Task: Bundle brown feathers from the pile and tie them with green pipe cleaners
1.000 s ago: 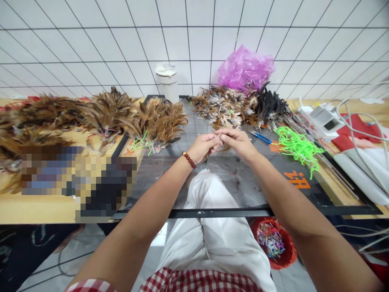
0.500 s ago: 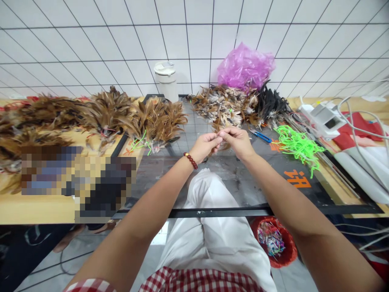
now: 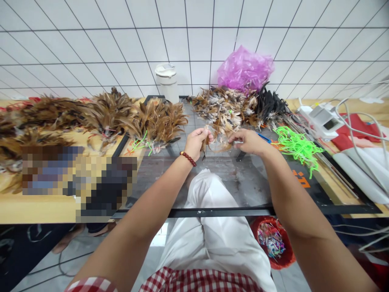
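Before the speckled feather pile (image 3: 221,106), my left hand (image 3: 196,142) pinches a brown feather tuft (image 3: 207,142); my right hand (image 3: 249,142), grip unclear, half-hides blue-handled scissors (image 3: 265,139)

over the glass table (image 3: 243,190), the left hand (image 3: 197,142) pinches a small brown feather bundle (image 3: 206,142) while the right hand (image 3: 248,141) hovers just beside it.

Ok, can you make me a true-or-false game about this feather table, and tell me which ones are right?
1. The left hand pinches a small bunch of brown feathers. True.
2. The bead bracelet is on the right wrist. False: the bead bracelet is on the left wrist.
3. The plastic bag by the wall is green. False: the plastic bag is pink; the strings are green.
4. A red basket sits below the table. True.
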Available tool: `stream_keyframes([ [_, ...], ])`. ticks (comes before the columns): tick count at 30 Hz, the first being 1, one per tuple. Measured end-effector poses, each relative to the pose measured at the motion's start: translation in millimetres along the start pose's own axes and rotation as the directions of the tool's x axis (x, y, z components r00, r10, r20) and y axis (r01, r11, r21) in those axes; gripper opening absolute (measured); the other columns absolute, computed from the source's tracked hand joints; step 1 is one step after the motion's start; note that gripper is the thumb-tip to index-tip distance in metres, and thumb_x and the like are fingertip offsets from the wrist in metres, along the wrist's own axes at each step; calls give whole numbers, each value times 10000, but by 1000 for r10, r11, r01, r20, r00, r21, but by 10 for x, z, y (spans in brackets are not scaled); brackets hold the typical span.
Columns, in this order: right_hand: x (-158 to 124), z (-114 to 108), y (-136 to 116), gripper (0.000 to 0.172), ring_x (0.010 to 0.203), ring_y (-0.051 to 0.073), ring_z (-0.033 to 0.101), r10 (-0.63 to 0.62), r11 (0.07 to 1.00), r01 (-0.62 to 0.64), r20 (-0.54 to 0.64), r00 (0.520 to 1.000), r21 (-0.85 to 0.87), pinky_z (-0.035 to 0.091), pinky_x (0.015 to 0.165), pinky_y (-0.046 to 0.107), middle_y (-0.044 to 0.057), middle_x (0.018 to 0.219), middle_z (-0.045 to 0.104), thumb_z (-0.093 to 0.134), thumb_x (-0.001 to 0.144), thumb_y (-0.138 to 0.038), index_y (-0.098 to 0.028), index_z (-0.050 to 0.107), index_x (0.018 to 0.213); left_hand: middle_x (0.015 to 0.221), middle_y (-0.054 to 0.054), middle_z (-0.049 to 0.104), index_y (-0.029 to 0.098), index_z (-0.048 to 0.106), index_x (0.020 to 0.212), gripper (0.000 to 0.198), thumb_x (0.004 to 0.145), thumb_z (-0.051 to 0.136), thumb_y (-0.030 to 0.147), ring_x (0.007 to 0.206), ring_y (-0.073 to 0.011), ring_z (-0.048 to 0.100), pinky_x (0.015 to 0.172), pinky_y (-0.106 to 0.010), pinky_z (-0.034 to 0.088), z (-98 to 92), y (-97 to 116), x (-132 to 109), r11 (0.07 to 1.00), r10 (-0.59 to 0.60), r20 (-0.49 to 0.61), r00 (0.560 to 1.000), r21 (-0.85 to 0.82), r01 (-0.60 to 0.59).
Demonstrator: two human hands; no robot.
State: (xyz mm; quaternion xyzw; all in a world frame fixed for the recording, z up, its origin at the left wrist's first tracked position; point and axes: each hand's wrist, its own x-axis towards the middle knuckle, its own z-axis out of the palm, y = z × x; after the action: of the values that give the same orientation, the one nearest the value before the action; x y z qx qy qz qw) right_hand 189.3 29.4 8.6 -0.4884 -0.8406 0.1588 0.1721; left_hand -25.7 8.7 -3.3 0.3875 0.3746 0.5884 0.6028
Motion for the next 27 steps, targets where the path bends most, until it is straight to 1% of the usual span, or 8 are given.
stream_keyframes([
  [2,-3,24,-7,198,795,180,587,-1,998,2,15,1000,-65,433,744,275,42,845,648,616,682,-145,-197,715,845,575,4,586,133,599,674,189,741,696,281,525,-77,549,540,-208,442,3,3,-1,1000,1,-14,1000,12,-1],
  [5,15,104,-97,137,850,197,583,-69,992,57,-102,992,-111,422,770,290,67,874,645,551,764,-166,-183,681,805,615,-2,602,128,611,664,189,731,701,279,496,-58,520,492,-190,403,18,4,-20,997,2,20,1000,76,-3],
  [10,41,182,-294,126,784,178,582,-217,971,235,-230,949,51,419,750,293,45,802,664,527,810,-194,-184,652,823,631,-18,627,120,634,656,188,713,716,279,471,-52,498,477,-190,385,30,-35,-56,962,-37,205,978,272,-21],
  [12,57,194,-309,117,758,160,579,-167,946,243,-319,933,214,429,738,284,31,800,662,551,809,-236,-186,652,837,558,-9,598,118,635,642,194,723,709,278,460,-53,486,475,-184,376,29,-57,-57,943,-56,220,974,331,-21],
  [16,110,213,-210,219,685,128,541,143,836,138,-453,880,531,434,675,270,10,788,642,602,771,-319,-182,648,935,572,-9,594,116,617,628,214,742,695,279,505,-60,526,507,-179,399,24,-62,-38,976,-11,143,990,217,-20],
  [20,135,216,-176,249,565,93,464,341,671,27,-340,876,741,387,572,240,-15,648,586,663,718,-408,-171,653,793,593,-4,601,120,609,637,212,734,709,280,529,-67,547,536,-191,428,19,-25,-11,996,21,71,997,85,-27],
  [24,112,224,-310,354,522,71,448,365,479,-73,-124,923,875,339,497,212,-14,645,598,752,618,-485,-174,661,760,609,-11,616,121,620,658,201,743,705,282,550,-77,567,567,-206,444,17,1,-5,996,50,40,998,67,-52],
  [27,108,250,-387,397,503,56,442,366,366,-39,-106,925,930,327,475,200,-21,671,612,780,576,-508,-184,659,771,605,-17,621,116,629,662,195,740,707,277,555,-81,572,575,-211,444,23,6,-20,997,41,69,997,65,-45],
])
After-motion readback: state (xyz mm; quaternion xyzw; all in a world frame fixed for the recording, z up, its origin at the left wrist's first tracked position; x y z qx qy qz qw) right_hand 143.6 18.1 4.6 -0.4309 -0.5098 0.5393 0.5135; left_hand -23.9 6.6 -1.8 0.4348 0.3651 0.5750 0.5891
